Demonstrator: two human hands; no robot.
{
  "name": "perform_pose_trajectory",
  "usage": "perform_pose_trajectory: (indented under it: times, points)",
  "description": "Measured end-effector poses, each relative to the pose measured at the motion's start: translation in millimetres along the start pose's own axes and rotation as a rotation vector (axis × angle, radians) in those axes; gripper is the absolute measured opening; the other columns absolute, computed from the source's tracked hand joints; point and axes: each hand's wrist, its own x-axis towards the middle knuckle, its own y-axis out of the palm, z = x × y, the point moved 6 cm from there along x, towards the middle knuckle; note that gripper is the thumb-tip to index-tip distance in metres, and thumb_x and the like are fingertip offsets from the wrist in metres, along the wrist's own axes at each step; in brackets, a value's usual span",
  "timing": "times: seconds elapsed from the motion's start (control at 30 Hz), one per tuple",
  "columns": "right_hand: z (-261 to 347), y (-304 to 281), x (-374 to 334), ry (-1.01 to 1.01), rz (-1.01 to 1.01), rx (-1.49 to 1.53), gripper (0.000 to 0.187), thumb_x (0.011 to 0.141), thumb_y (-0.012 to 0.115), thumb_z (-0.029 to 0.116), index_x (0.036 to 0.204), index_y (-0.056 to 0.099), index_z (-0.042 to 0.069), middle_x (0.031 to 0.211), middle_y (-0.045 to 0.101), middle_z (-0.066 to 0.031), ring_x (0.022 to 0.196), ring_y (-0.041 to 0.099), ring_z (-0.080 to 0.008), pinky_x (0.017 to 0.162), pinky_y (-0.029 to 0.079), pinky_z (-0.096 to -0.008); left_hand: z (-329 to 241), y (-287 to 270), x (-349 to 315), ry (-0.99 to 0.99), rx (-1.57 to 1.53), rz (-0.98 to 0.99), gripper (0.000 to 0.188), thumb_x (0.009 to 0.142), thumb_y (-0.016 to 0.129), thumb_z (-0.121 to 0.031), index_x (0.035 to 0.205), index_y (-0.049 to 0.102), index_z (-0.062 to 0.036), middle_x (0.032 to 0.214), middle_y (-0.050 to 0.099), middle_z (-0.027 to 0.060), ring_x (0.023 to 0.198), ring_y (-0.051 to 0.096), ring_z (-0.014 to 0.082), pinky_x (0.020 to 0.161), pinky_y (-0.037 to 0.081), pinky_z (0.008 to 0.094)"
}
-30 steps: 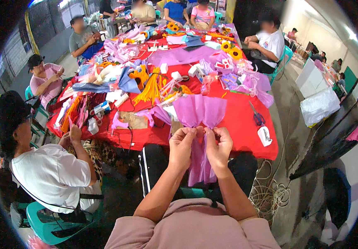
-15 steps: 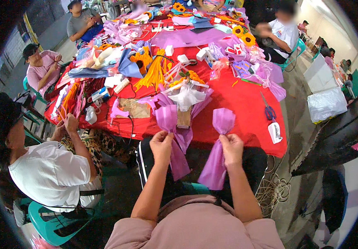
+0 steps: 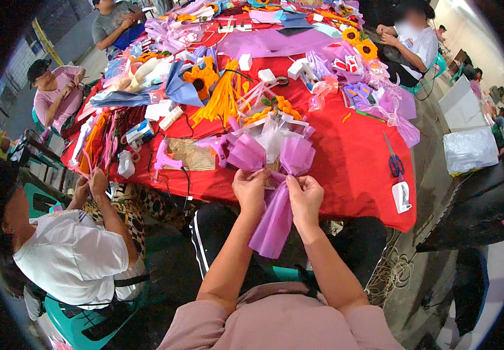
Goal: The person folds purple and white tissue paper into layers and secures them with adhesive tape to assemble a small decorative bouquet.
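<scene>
My left hand [image 3: 249, 191] pinches the narrow waist of a gathered piece of purple wrapping sheet [image 3: 246, 153] that fans out above the fingers. My right hand [image 3: 305, 201] pinches a second gathered purple sheet [image 3: 297, 155] in the same way. The two hands are close together over the table's near edge, with purple tails [image 3: 272, 230] hanging between them. Just beyond lies a small bouquet [image 3: 272, 125] with orange flowers and a white bow-like wrap, its lower part hidden behind the purple sheets.
Left of the bouquet, a pink glue gun [image 3: 166, 157] and another pink glue gun [image 3: 215, 147] lie by brown cardboard [image 3: 190, 156]. Scissors [image 3: 394, 162] and a white dispenser [image 3: 402, 197] rest at right on the red cloth [image 3: 351, 181]. A person in white [image 3: 77, 251] sits close left.
Both hands have come together, bringing the two purple sheets from apart to side by side in front of the bouquet. The view has shifted slightly.
</scene>
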Motion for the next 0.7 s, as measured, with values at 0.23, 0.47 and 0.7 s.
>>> perform_pose_trajectory:
  times: [0.23, 0.47, 0.7]
  points:
    - [11, 30, 4, -0.138, -0.051, -0.135, 0.024, 0.081, 0.070, 0.018, 0.070, 0.062, -0.002, 0.064, 0.064, -0.0120, 0.057, 0.059, -0.0182, 0.057, 0.046, -0.0346, -8, 3, 18, -0.085, 0.172, 0.139, 0.021, 0.075, 0.073, -0.004, 0.094, 0.068, 0.0029, 0.090, 0.070, 0.0092, 0.077, 0.065, 0.0163, 0.073, 0.051, 0.0290]
    - [6, 47, 9, -0.278, 0.015, -0.392, 0.025, 0.081, 0.069, 0.023, 0.074, 0.064, 0.000, 0.069, 0.064, -0.0189, 0.063, 0.062, -0.0369, 0.061, 0.048, -0.0437, 1, -3, 32, -0.137, 0.151, 0.209, 0.023, 0.074, 0.075, -0.003, 0.095, 0.070, 0.0017, 0.089, 0.071, 0.0079, 0.075, 0.064, 0.0142, 0.069, 0.050, 0.0280]
    - [13, 59, 14, -0.216, 0.102, -0.574, 0.025, 0.079, 0.070, 0.023, 0.070, 0.061, 0.002, 0.069, 0.064, -0.0181, 0.067, 0.063, -0.0389, 0.063, 0.048, -0.0464, 4, -12, 40, -0.211, 0.286, 0.225, 0.026, 0.077, 0.073, -0.007, 0.100, 0.068, 0.0035, 0.093, 0.070, 0.0093, 0.076, 0.065, 0.0175, 0.070, 0.052, 0.0306]
